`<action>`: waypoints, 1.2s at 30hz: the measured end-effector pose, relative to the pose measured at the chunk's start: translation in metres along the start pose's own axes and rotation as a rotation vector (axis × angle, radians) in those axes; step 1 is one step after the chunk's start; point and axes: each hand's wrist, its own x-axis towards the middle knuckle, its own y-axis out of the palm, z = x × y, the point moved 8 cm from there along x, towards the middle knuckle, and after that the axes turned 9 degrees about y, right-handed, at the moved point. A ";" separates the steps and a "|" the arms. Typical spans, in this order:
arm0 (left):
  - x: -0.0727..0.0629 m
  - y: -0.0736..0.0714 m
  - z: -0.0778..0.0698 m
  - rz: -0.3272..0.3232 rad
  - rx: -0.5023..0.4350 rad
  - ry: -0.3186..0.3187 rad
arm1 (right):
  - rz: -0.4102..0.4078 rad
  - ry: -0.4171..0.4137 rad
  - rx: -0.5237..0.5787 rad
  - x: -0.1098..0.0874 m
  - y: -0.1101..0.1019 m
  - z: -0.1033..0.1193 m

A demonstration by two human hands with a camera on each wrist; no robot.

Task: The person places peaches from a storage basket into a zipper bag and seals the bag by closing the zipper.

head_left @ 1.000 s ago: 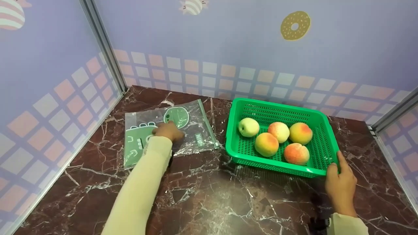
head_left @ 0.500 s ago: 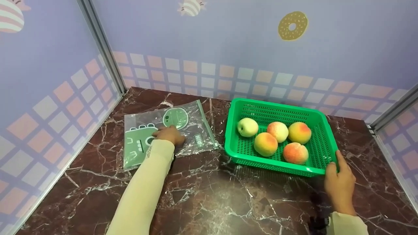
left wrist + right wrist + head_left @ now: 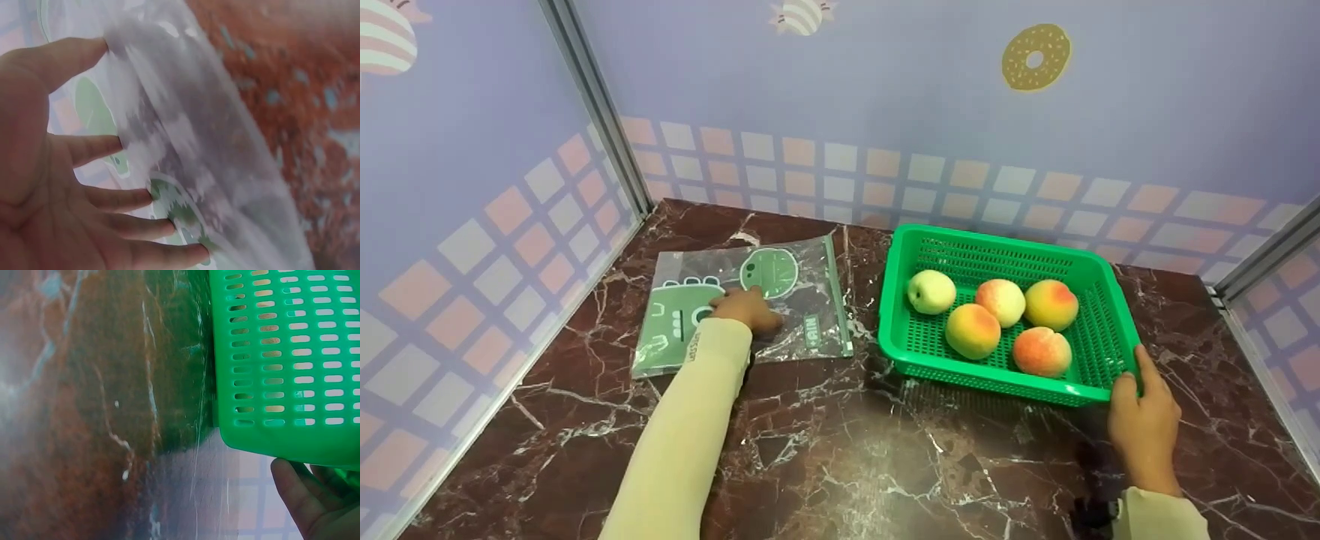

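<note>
A clear zip bag [image 3: 802,289] with a green cartoon print lies flat on the marble-patterned table, left of the middle. My left hand [image 3: 746,309] rests on it from above. In the left wrist view its spread, fairly straight fingers [image 3: 121,199] touch the plastic with their tips. To the right stands a green plastic basket [image 3: 1005,384] holding several peaches [image 3: 973,331], one of them paler [image 3: 931,292]. My right hand [image 3: 1144,420] holds the basket's near right corner, with the thumb [image 3: 289,481] against the rim in the right wrist view; its other fingers are partly hidden.
Purple panels with a printed tile pattern [image 3: 840,157] enclose the table at the back and both sides. Metal posts [image 3: 600,105] mark the corners. The basket's far side is close to the back panel. Dark marble-patterned tabletop [image 3: 870,465] spans the front.
The zip bag has turned slightly clockwise under my left hand, its zip edge now more upright. My right hand and the basket have stayed in place.
</note>
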 end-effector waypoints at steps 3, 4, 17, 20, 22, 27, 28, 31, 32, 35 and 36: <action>0.001 0.000 0.002 0.006 0.005 0.019 | -0.005 -0.002 -0.001 0.000 0.000 0.000; 0.001 0.000 0.002 0.007 0.005 0.025 | -0.006 -0.002 0.000 0.000 0.000 0.000; 0.000 -0.007 0.006 0.023 0.048 0.117 | -0.003 0.013 0.003 -0.001 -0.001 -0.001; 0.002 -0.008 0.008 0.027 0.054 0.128 | 0.008 0.028 0.000 0.000 0.000 -0.002; 0.002 -0.009 0.009 0.027 0.063 0.139 | 0.016 0.038 -0.004 0.000 0.000 -0.002; 0.002 -0.012 0.011 0.026 0.078 0.165 | 0.017 0.031 -0.011 0.000 0.001 -0.002; 0.002 -0.013 0.011 0.028 0.079 0.169 | 0.017 0.026 -0.009 0.000 0.001 -0.002; 0.002 -0.013 0.010 0.033 0.081 0.177 | 0.019 0.017 -0.002 -0.001 0.001 -0.001; 0.002 -0.014 0.010 0.035 0.081 0.177 | 0.019 0.017 -0.002 -0.001 0.001 -0.001; 0.002 -0.014 0.011 0.037 0.080 0.179 | 0.021 0.021 -0.005 -0.001 0.001 -0.001; 0.002 -0.014 0.012 0.037 0.077 0.180 | 0.020 0.023 -0.008 0.000 0.001 -0.001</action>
